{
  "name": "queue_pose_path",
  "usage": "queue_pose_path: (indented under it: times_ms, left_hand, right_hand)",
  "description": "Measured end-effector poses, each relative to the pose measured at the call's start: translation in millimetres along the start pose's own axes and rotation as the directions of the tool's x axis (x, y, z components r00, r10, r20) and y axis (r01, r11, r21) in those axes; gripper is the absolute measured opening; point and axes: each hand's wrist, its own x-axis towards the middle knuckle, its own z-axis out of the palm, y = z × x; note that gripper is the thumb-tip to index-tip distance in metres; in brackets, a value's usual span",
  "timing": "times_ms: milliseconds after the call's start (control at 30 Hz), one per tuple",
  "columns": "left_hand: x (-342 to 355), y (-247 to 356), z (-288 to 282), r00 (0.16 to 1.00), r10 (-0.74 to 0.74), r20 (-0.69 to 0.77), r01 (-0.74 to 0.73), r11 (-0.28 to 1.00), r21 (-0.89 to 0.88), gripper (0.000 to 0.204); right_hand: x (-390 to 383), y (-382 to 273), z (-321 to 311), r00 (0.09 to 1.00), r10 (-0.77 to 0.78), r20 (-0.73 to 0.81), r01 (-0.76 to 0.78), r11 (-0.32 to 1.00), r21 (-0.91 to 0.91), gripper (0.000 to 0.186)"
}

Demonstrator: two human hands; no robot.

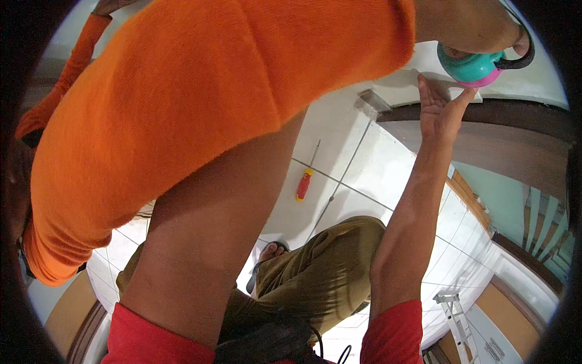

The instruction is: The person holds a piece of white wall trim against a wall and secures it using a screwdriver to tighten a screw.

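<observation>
Head view, as I see it from my remote station. My right hand is raised at the upper right, palm exposed, fingers and thumb spread wide around nothing. The fingers lie against or just below a white panel; I cannot tell whether they press. So broad a spread would suit steadying a flat edge, I judge, rather than gripping it. Beside the panel's right corner, near my thumb, is a rounded teal device with a pink underside. A co-worker's hand covers its top; the black strap looping from its side presumably secures it, though the finger grip is hidden. The co-worker's orange sleeve crosses my left arm, concealing that hand and its grip. Below, a red-and-yellow screwdriver lies beside the corner where floor tiles meet, its length crossing one joint; it seems laid within reach while unused. A ladder stands at lower right.
</observation>
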Motion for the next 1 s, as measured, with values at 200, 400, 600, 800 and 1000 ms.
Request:
queue_pose_path:
  times_ms: [200,400,600,800,1000]
  left_hand:
    - [8.0,3.0,-1.0,0.996,-0.055,0.074,0.052,0.998,0.046,0.033]
    - [0.9,4.0,11.0,0.999,-0.011,-0.036,0.01,1.0,-0.006,0.035]
    - [1.7,4.4,2.2,0.999,-0.039,0.021,0.036,0.993,0.11,0.035]
    - [2.6,3.3,0.9,0.997,-0.051,0.064,0.045,0.995,0.088,0.027]
    - [9.6,1.5,2.9,0.994,-0.081,0.076,0.076,0.995,0.058,0.019]
  right_hand:
    - [-1.8,-0.8,0.1,1.0,0.011,0.025,-0.011,1.0,0.004,0.09]
    - [2.5,-2.1,-12.3,1.0,0.005,-0.022,-0.005,1.0,0.003,0.089]
    - [3.4,-1.1,-6.8,0.999,0.014,0.046,-0.015,1.0,0.024,0.09]
    - [6.1,3.5,-9.8,0.996,-0.038,0.081,0.039,0.999,-0.012,0.095]
    - [3.1,2.0,-10.4,1.0,-0.01,0.013,0.009,1.0,0.01,0.098]
